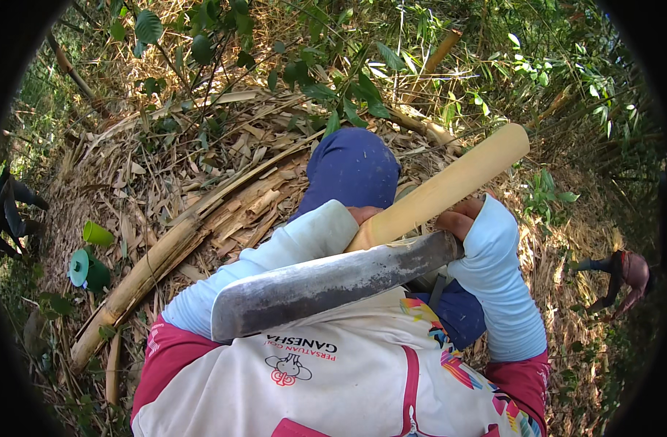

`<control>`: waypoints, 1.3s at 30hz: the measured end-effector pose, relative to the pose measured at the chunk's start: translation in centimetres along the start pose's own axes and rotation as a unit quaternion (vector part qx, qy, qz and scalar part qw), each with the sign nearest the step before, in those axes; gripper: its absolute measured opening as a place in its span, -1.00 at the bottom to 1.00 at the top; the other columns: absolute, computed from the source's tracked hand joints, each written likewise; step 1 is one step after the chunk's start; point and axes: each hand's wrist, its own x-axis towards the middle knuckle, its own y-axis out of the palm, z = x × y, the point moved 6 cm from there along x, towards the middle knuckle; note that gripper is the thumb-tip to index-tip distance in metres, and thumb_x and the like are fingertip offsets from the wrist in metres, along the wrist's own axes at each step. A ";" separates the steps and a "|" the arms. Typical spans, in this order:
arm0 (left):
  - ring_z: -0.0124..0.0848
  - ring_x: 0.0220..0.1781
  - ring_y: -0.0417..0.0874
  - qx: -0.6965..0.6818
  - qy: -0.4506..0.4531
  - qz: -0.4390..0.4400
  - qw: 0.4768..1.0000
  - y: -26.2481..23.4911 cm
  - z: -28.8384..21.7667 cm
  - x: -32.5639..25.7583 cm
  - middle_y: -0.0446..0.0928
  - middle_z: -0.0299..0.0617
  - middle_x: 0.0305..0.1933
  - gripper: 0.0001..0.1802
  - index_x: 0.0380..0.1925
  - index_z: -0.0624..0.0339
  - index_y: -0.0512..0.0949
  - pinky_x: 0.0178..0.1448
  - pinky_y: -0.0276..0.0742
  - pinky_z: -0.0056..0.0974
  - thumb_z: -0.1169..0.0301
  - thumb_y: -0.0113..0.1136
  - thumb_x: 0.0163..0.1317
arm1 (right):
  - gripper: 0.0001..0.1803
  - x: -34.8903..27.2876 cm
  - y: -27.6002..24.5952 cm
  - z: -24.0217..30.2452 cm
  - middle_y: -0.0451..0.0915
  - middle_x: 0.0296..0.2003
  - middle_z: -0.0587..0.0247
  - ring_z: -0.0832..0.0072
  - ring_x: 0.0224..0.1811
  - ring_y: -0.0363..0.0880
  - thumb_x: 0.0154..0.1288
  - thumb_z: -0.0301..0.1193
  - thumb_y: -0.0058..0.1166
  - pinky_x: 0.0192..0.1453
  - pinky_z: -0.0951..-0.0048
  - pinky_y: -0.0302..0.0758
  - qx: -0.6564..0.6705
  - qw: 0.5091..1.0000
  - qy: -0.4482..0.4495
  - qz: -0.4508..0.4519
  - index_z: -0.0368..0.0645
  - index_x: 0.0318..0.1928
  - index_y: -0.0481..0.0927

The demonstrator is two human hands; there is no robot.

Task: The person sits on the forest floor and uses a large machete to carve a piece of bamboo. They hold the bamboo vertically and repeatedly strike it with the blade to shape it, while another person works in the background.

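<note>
Blade (pixel 326 280) in my right hand (pixel 461 218): grey metal, dull and matt, mottled with dark stains and scuffs, paler along the edge. Bamboo piece (pixel 450 186) in my left hand (pixel 362 215): pale yellow, smooth, faint sheen, cut end clean. My sleeves (pixel 497 284): light blue knit cloth, matt. Jersey (pixel 362 371): white and pink synthetic cloth, slightly glossy. Fallen bamboo stem (pixel 148 273) on ground: dry, fibrous, rough, splitting sheaths. Green cup (pixel 97 233): smooth plastic.
</note>
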 end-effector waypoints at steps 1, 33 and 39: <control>-0.45 0.04 0.53 0.000 0.000 -0.001 1.000 0.0 0.0 0.0 0.51 -0.13 0.09 -0.28 0.33 0.26 0.22 0.09 0.44 -0.36 0.21 0.24 0.25 | -0.63 0.2 -0.6 0.7 0.55 -0.52 0.34 0.27 -0.45 0.47 -0.39 -0.43 0.31 -0.25 0.20 0.41 -0.041 0.999 -0.028 -0.021 0.01 -0.36 0.66; -0.49 0.13 0.46 0.014 -0.010 0.030 0.999 0.8 -0.1 -0.3 0.49 -0.17 0.14 -0.30 0.31 0.26 0.27 0.21 0.35 -0.37 0.21 0.26 0.23 | -0.65 1.4 0.2 2.6 0.64 -0.33 0.17 0.16 -0.22 0.63 -0.15 -0.43 0.23 -0.06 0.26 0.51 -0.030 0.994 -0.026 0.106 -0.06 -0.21 0.68; -0.50 0.15 0.45 0.041 0.011 0.055 0.998 0.8 0.0 0.2 0.49 -0.18 0.14 -0.30 0.31 0.26 0.28 0.23 0.34 -0.38 0.22 0.26 0.23 | -0.69 0.5 1.2 1.5 0.61 -0.44 0.21 0.16 -0.34 0.61 -0.32 -0.44 0.29 0.13 0.12 0.44 0.014 0.998 -0.026 0.052 -0.02 -0.38 0.65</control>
